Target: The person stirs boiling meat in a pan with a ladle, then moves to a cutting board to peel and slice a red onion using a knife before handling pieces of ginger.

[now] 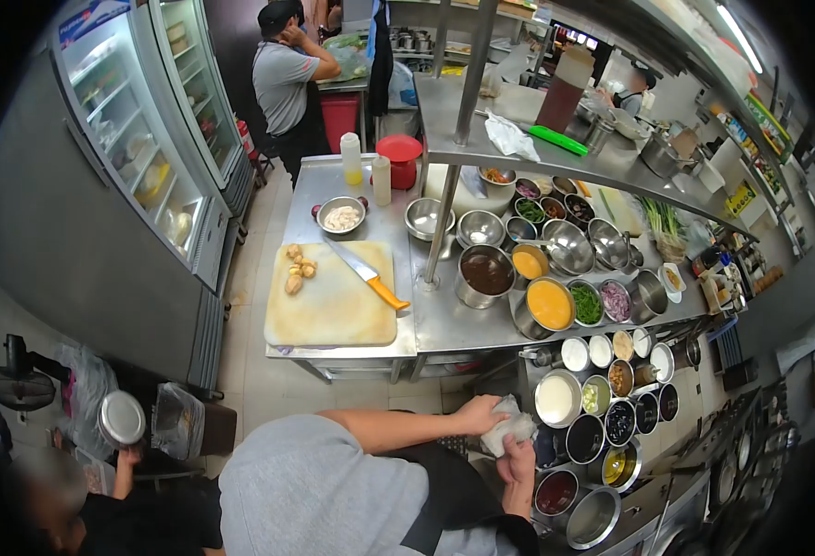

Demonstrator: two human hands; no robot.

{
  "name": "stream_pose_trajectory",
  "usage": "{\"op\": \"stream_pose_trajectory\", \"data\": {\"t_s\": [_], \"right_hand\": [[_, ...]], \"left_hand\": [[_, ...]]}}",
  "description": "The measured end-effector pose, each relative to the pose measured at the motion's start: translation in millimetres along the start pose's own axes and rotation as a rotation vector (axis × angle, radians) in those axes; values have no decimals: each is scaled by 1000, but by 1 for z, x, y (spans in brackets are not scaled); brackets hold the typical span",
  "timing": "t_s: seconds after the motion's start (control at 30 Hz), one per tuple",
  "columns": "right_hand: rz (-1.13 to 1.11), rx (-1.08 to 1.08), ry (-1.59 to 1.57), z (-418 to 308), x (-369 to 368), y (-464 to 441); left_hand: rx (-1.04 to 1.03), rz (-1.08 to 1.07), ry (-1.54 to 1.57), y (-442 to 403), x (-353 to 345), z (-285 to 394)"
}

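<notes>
Both of my hands are closed on a crumpled whitish cloth or plastic bag point(511, 427) in front of my apron; I cannot tell which material it is. My left hand point(478, 416) grips its upper left side. Lower down, my right hand point(518, 460) pinches its lower edge. Close to the right of my hands stand a round container of cream-coloured liquid point(557, 398) and a dark-filled pot point(585, 438). A pot of dark red sauce point(555, 491) sits just beyond my right hand.
A cutting board point(333, 310) on the steel counter holds a yellow-handled knife point(367, 275) and several ginger pieces point(295, 270). Metal bowls and pots, including orange liquid point(550, 304), stand beneath the steel shelf point(555, 162). One co-worker point(282, 88) stands behind; another person's hand point(127, 458) holds a lid-like disc point(122, 418).
</notes>
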State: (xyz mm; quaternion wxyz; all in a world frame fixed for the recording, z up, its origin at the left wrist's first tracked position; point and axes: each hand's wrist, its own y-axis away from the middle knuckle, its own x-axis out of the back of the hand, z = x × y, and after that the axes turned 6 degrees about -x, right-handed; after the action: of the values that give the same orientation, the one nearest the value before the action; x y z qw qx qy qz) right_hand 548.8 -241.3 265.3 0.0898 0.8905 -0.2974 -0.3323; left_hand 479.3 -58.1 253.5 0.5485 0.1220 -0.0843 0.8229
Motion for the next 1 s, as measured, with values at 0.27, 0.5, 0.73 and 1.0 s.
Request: {"op": "stream_pose_trajectory", "data": {"t_s": [0.27, 0.5, 0.73, 1.0], "right_hand": [[36, 72, -360, -8, -3, 11], [442, 414, -141, -29, -10, 9], [557, 593, -93, -45, -50, -6], [681, 527, 73, -64, -58, -43]], "left_hand": [[-508, -66, -102, 0, 2, 29], [-472, 0, -22, -19, 9, 65], [-453, 175, -111, -45, -10, 80], [-682, 277, -229, -84, -12, 68]]}}
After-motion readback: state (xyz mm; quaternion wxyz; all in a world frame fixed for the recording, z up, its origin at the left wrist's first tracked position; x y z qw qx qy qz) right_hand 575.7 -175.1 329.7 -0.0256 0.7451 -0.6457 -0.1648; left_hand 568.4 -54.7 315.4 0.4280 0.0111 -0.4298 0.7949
